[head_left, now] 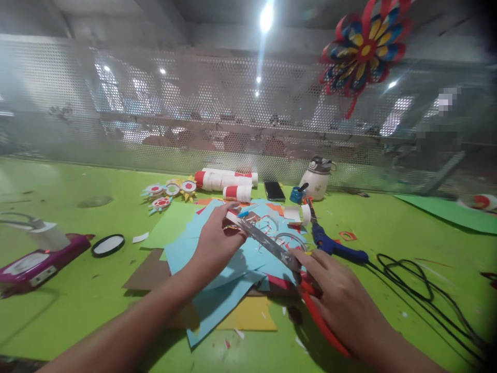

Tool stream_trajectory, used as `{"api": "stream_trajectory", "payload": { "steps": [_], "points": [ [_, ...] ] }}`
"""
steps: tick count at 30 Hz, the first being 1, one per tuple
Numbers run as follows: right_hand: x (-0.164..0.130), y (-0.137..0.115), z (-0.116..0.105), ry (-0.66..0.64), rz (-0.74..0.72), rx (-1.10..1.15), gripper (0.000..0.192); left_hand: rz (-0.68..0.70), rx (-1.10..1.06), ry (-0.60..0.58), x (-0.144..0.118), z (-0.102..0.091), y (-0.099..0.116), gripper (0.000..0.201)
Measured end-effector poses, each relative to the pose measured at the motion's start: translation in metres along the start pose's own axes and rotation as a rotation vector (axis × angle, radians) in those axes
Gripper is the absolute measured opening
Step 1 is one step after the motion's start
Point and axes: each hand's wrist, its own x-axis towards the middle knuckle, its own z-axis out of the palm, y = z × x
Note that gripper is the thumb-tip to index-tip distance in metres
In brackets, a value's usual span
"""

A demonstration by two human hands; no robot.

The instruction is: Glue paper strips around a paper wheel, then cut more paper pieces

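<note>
My right hand (336,282) grips the red handles of a large pair of scissors (267,242), its blades pointing up and left. A small white piece of paper (233,217) sits at the blade tips, pinched in the fingers of my left hand (219,235). Whether the blades are cutting into it I cannot tell. Below both hands lies a loose pile of light blue paper sheets (229,274), strewn with curled white and red scraps (267,225).
A blue glue gun (337,248) with a coiled black cord lies right. Behind the pile are paper cups (237,194), a phone (274,190), a bottle (315,178) and paper turtle and sun shapes (161,203). Leftward are a purple power strip (42,264) and a black ring (107,245).
</note>
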Motion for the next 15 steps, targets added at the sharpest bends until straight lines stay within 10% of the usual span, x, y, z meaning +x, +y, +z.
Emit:
{"api": "stream_trajectory", "payload": {
  "steps": [15],
  "points": [
    [0.0037, -0.0005, -0.0056, 0.01, -0.026, -0.144, 0.049, 0.006, 0.252, -0.046, -0.0021, -0.0023, -0.0032, 0.055]
  ]
}}
